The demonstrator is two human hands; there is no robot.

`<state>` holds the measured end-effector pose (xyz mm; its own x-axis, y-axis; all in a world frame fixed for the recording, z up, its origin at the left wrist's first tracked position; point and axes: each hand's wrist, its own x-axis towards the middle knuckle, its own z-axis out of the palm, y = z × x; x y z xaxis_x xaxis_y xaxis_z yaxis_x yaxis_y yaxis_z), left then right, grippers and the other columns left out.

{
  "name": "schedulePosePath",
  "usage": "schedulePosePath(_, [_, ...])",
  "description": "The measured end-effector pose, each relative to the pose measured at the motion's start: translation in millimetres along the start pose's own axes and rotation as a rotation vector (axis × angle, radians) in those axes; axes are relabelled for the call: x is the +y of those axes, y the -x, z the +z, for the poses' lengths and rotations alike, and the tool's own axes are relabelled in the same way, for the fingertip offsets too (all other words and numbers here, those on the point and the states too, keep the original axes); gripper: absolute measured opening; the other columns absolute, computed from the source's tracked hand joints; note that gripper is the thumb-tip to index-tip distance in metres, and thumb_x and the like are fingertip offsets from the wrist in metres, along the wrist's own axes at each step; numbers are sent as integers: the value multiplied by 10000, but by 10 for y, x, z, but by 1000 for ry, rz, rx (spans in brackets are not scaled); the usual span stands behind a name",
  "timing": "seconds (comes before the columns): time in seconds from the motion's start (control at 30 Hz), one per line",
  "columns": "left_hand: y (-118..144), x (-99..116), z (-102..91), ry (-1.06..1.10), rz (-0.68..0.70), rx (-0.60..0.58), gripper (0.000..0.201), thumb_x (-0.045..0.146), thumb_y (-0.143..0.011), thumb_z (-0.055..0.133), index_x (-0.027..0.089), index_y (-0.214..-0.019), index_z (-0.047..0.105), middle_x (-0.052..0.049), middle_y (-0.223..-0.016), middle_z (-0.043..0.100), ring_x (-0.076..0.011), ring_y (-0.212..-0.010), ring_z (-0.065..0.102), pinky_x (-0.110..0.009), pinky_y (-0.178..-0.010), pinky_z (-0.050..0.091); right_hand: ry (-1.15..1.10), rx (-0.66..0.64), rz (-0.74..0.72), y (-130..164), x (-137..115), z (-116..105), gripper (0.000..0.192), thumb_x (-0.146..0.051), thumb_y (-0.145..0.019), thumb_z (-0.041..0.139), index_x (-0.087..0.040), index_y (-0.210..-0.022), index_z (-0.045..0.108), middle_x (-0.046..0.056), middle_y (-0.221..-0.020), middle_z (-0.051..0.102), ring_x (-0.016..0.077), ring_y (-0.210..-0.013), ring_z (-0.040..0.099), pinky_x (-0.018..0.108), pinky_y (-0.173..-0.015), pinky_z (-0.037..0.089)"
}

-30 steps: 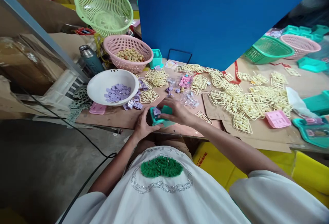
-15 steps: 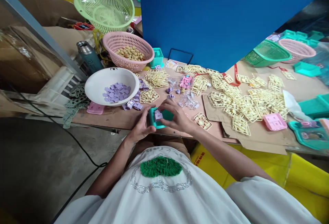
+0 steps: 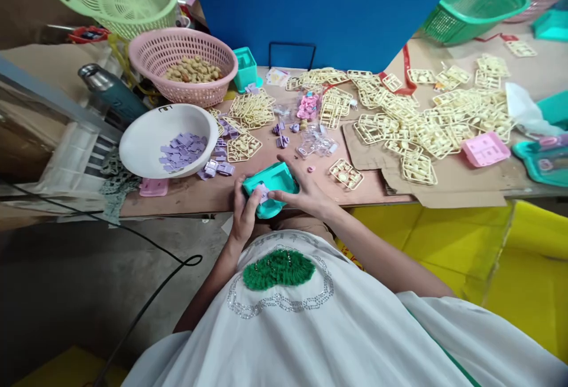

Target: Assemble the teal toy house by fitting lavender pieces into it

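A teal plastic box-like part (image 3: 279,177) is held between both hands at the table's front edge. My left hand (image 3: 245,209) grips its left side, with the thumb pressed on a small purple piece (image 3: 263,192) set at its front wall. Around the right side wraps my right hand (image 3: 306,193), its thumb at the purple piece and its fingers along the far edge. Beyond the hands lie loose purple parts (image 3: 217,167), a clear bag of small parts (image 3: 318,141) and a cream frame of moulded parts (image 3: 346,174).
A white bowl (image 3: 133,144) of flat purple pieces stands at left, before a pink basket (image 3: 142,58) of peanuts and a steel-topped flask (image 3: 110,91). Cream part frames (image 3: 417,115) cover the cardboard at right, near a pink tray (image 3: 486,150). A blue panel (image 3: 328,14) rises behind.
The teal part has turned and tilted, so its open hollow now shows more. My left thumb has moved onto the purple piece, and the view has shifted.
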<state>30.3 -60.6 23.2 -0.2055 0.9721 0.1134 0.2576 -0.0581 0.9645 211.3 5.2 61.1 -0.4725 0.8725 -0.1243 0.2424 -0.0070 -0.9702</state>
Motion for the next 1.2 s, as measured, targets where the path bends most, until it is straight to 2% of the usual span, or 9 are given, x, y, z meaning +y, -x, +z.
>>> schedulePosePath(0.13, [55, 24, 54, 17, -11, 116, 514, 687, -956, 535, 215, -1157, 561, -71, -1045, 672, -213, -903, 681, -340, -821, 592, -4, 25, 23, 24, -23, 38, 1106, -593, -716, 877, -231, -1643, 395, 154, -1651, 464, 378, -1537, 419, 555, -1246, 405])
schedulePosePath(0.23, [61, 13, 98, -66, -23, 189, 502, 702, -953, 499, 222, -1098, 523, -51, -946, 628, -225, -874, 652, -355, -802, 578, 29, 72, -21, 33, -7, 87, 1083, -565, -721, 877, -214, -1632, 409, 166, -1652, 459, 386, -1511, 449, 552, -1229, 427])
schedulePosePath(0.37, [24, -3, 111, -26, -20, 174, 437, 651, -975, 481, 233, -1100, 508, -68, -1016, 627, -230, -951, 648, -358, -856, 567, 44, 93, -18, 16, 48, 102, 1021, -535, -781, 842, -217, -1642, 396, 153, -1565, 556, 367, -1443, 527, 539, -1187, 478])
schedulePosePath(0.6, [29, -4, 71, 139, -10, 103, 471, 682, -937, 556, 240, -1094, 525, -48, -1030, 612, -199, -905, 622, -315, -827, 551, -35, 43, 40, -3, 53, 38, 1110, -553, -712, 907, -216, -1648, 414, 130, -1580, 543, 366, -1479, 492, 516, -1240, 428])
schedulePosePath(0.7, [68, -19, 88, 133, 17, 156, 454, 673, -946, 553, 241, -1081, 510, -29, -961, 591, -186, -832, 595, -309, -779, 535, 39, 83, -44, 22, 41, 81, 1097, -547, -708, 910, -202, -1634, 433, 148, -1642, 479, 376, -1548, 409, 526, -1279, 370])
schedulePosePath(0.8, [96, -31, 94, 80, 59, 211, 422, 647, -962, 530, 238, -1065, 502, -32, -956, 588, -196, -846, 589, -323, -790, 528, 73, 85, -116, 32, 43, 97, 1054, -544, -736, 891, -229, -1631, 432, 139, -1657, 469, 363, -1546, 421, 528, -1280, 368])
schedulePosePath(1.0, [105, -30, 67, 47, 141, 137, 353, 579, -946, 574, 239, -1019, 513, -52, -1051, 610, -218, -966, 610, -351, -899, 527, 101, 73, -117, 41, 49, 57, 998, -564, -778, 842, -217, -1621, 436, 146, -1639, 494, 370, -1513, 464, 546, -1244, 414])
schedulePosePath(1.1, [96, -51, 95, 22, 198, 196, 330, 566, -971, 552, 238, -975, 520, -46, -982, 613, -221, -954, 610, -359, -897, 526, 116, 128, -136, 61, 45, 113, 1001, -612, -781, 834, -222, -1614, 439, 147, -1640, 491, 382, -1526, 443, 571, -1257, 390])
schedulePosePath(1.2, [61, -85, 146, 26, 196, 260, 349, 585, -986, 527, 238, -952, 524, -42, -942, 620, -216, -904, 615, -361, -867, 538, 103, 161, -138, 50, 39, 145, 1029, -667, -782, 820, -217, -1619, 425, 157, -1672, 443, 376, -1552, 407, 563, -1282, 353])
